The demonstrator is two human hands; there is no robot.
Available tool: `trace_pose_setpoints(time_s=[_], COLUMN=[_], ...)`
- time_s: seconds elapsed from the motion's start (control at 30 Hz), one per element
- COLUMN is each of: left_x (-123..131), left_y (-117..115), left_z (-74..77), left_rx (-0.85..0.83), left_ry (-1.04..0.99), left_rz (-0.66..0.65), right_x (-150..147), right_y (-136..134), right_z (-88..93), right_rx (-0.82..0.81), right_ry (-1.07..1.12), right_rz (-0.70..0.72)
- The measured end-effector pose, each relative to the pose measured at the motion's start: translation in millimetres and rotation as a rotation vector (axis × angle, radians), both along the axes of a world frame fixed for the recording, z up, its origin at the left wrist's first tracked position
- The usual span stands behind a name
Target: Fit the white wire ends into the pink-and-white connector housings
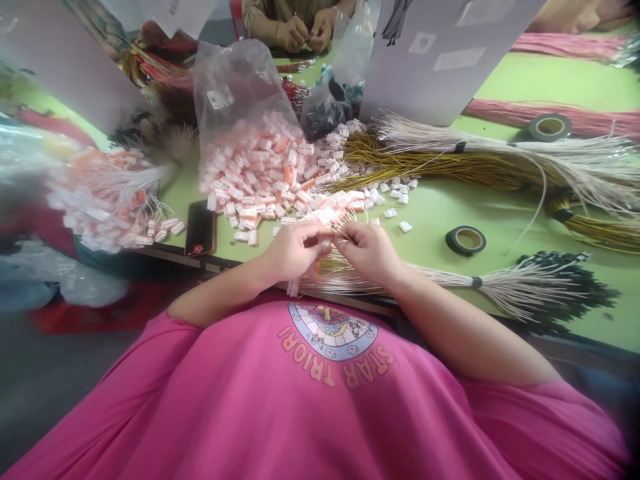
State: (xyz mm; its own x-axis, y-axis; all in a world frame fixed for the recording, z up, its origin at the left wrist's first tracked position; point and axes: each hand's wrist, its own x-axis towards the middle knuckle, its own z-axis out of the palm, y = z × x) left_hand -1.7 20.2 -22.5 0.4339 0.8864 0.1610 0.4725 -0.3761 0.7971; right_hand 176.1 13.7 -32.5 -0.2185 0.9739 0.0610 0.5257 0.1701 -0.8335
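Note:
Close in front of my body, at the table's near edge, both hands meet in a fine pinch. My left hand is closed, its thumb and fingertips on a small white connector housing, mostly covered by the fingers. Pressed up against it, my right hand pinches a thin white wire. A bundle of white wires runs beneath my right hand and forearm, tied with black tape, its far ends carrying black tips. Just beyond my hands spreads a heap of white and orange connector housings, partly inside a clear plastic bag.
Black tape rolls lie on the green table at right, below white and yellow wire bundles. A phone and wired connectors are at left. Upright panels stand behind. Across the table, another person's hands work.

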Motion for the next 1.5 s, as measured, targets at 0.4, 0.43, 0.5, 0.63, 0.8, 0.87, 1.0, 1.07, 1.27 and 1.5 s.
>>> trace_pose_setpoints(time_s=[0.4, 0.43, 0.5, 0.63, 0.8, 0.87, 1.0, 1.07, 1.27, 1.5], left_x=[1, 1, 1, -8, -62, -92, -131, -135, -116, -42], left_y=[1, 1, 0, 3, 28, 42, 60, 62, 53, 13], left_z=[-2.8, -3.1, -2.9, 1.1, 2.7, -2.4, -20.7, -28.3, -20.1, 9.4], left_rx=[0.123, 0.119, 0.128, 0.213, 0.368, 0.416, 0.249, 0.233, 0.267, -0.331], left_ry=[0.036, 0.044, 0.044, 0.063, 0.322, 0.511, 0.710, 0.704, 0.419, -0.287], left_rz=[-0.052, -0.058, -0.055, -0.093, 0.102, 0.303, 0.328, 0.322, 0.409, 0.066], right_x=[3, 3, 3, 9, 14, 12, 6, 5, 5, 3], right_y=[0, -1, -1, 5, 13, 12, 6, 3, 1, -4], right_z=[-0.4, -0.8, -0.9, -0.3, -2.4, -3.4, -4.5, -4.7, -1.9, 3.5], right_rx=[0.033, 0.043, 0.049, 0.025, 0.216, 0.224, 0.099, 0.100, 0.112, 0.148], right_ry=[-0.069, -0.081, -0.077, 0.010, 0.156, 0.184, 0.198, 0.169, 0.150, 0.149], right_rz=[0.039, 0.038, 0.053, 0.127, 0.052, -0.024, -0.113, -0.116, -0.076, -0.040])
